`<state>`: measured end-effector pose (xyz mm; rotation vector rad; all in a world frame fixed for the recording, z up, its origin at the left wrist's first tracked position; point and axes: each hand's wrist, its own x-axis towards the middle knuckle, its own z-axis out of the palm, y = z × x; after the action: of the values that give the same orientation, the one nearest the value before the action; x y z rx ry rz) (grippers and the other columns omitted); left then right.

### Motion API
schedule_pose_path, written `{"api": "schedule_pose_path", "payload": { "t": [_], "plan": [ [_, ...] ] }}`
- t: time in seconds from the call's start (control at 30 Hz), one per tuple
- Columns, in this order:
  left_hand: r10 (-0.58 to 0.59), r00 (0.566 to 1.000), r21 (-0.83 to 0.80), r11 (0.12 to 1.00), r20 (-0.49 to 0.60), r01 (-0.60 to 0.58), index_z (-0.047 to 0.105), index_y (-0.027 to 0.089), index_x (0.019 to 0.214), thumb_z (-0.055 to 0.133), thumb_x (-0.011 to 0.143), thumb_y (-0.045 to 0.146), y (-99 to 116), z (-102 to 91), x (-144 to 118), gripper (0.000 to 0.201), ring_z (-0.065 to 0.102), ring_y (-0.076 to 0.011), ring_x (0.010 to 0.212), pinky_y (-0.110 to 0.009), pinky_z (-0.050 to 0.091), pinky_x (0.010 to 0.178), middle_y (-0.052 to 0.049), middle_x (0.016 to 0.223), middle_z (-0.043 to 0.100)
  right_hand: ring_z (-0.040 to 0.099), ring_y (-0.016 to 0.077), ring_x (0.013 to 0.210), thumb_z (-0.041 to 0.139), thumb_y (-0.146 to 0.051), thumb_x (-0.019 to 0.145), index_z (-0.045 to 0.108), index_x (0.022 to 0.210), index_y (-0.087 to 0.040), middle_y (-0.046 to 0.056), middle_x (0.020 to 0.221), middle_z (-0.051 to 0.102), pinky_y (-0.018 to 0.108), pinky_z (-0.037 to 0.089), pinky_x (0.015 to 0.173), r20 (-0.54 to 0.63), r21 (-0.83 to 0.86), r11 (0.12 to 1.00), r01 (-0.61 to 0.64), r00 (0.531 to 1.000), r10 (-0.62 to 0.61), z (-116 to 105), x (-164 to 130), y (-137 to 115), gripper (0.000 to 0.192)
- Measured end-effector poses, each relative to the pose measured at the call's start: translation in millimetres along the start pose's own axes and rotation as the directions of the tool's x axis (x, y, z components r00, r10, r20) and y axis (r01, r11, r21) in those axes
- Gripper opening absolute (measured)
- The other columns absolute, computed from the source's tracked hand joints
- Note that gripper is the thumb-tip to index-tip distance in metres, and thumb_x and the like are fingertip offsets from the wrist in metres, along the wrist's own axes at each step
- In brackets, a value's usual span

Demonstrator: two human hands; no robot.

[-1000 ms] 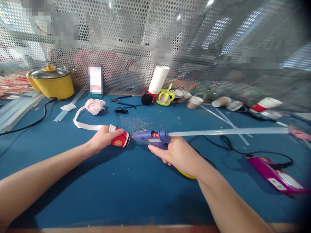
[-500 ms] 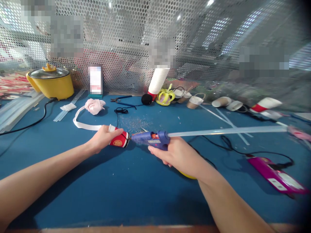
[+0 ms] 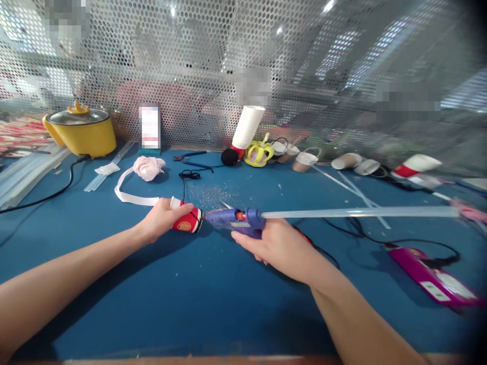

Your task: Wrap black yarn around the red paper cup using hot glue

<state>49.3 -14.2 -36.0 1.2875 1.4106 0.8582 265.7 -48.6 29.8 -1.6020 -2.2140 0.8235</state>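
My left hand (image 3: 162, 218) is closed around a red paper cup (image 3: 185, 223) with a white rim, tipped on its side. Black yarn runs over the cup and along its end on the right. In my right hand (image 3: 281, 246) is a blue glue gun (image 3: 236, 222), its nozzle at the cup's right end. A long clear glue stick (image 3: 353, 212) sticks out of the gun's back toward the right. Behind the cup, a thin loop of black yarn (image 3: 189, 175) leads toward a black yarn ball (image 3: 230, 157). A white ribbon (image 3: 131, 196) curves from near my left hand to a pink ribbon roll (image 3: 148, 168).
A yellow electric pot (image 3: 81, 133) and bundled glue sticks (image 3: 34, 172) stand at the left. Pliers (image 3: 192, 154), a phone (image 3: 149, 126), stacked white cups (image 3: 249, 126) and small baskets (image 3: 305, 159) line the back. A purple power strip (image 3: 429, 276) with black cables lies at the right.
The rear end of the glue gun and its glue stick have dipped slightly. The nozzle stays at the cup's end, and my left hand holds the cup in nearly the same place.
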Motion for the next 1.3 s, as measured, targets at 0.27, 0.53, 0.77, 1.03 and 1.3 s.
{"api": "schedule_pose_path", "payload": {
  "t": [0.27,0.53,0.77,1.03,1.3],
  "plan": [
    [0.003,1.0,0.021,1.0,-0.011,-0.003,0.04,0.018,0.053,0.056,0.067,0.052,0.6,0.7,-0.3,0.04,0.029,-0.0074,0.043,-0.024,0.017,0.043,0.006,0.047,0.037,0.047,0.0089,0.033,0.053,-0.033,0.077,0.054,0.06,-0.017,-0.004,0.039,0.05,0.019,0.036,0.035,0.022,0.072,0.996,-0.059,0.998,0.058,-0.9,0.6,-3.4,0.022],
    [0.025,0.999,0.116,0.993,-0.029,-0.022,0.038,0.018,0.053,0.053,0.068,0.054,-0.2,1.2,-2.3,0.041,0.026,-0.0073,0.044,-0.024,0.016,0.043,0.006,0.047,0.033,0.045,0.0087,0.033,0.054,-0.03,0.076,0.056,0.063,-0.016,-0.005,0.038,0.049,0.019,0.034,0.034,-0.025,0.091,0.993,-0.073,0.997,0.075,0.7,2.6,-4.7,0.018],
    [0.036,0.999,0.153,0.988,-0.031,-0.031,0.038,0.018,0.053,0.052,0.068,0.055,3.7,2.5,-4.6,0.042,0.026,-0.0073,0.045,-0.024,0.016,0.043,0.006,0.048,0.032,0.045,0.0086,0.033,0.054,-0.03,0.075,0.055,0.062,-0.016,-0.005,0.037,0.048,0.018,0.036,0.035,-0.049,0.111,0.991,-0.072,0.996,0.078,3.5,5.2,-2.1,0.018],
    [0.026,0.998,0.167,0.986,-0.048,-0.018,0.036,0.019,0.051,0.052,0.068,0.056,1.5,2.3,-3.4,0.044,0.024,-0.0071,0.044,-0.024,0.015,0.042,0.006,0.047,0.03,0.045,0.0082,0.033,0.055,-0.03,0.075,0.053,0.059,-0.017,-0.004,0.038,0.049,0.017,0.036,0.034,-0.041,0.129,0.989,-0.071,0.996,0.077,4.2,8.1,2.2,0.021],
    [0.049,0.998,0.131,0.99,-0.04,-0.043,0.041,0.018,0.053,0.054,0.067,0.055,1.1,2.7,-2.7,0.041,0.03,-0.0077,0.043,-0.024,0.019,0.043,0.005,0.046,0.037,0.045,0.0081,0.033,0.053,-0.029,0.075,0.056,0.062,-0.015,-0.004,0.038,0.049,0.017,0.037,0.033,-0.041,0.148,0.987,-0.056,0.997,0.062,6.9,12.0,5.7,0.019]
  ]
}}
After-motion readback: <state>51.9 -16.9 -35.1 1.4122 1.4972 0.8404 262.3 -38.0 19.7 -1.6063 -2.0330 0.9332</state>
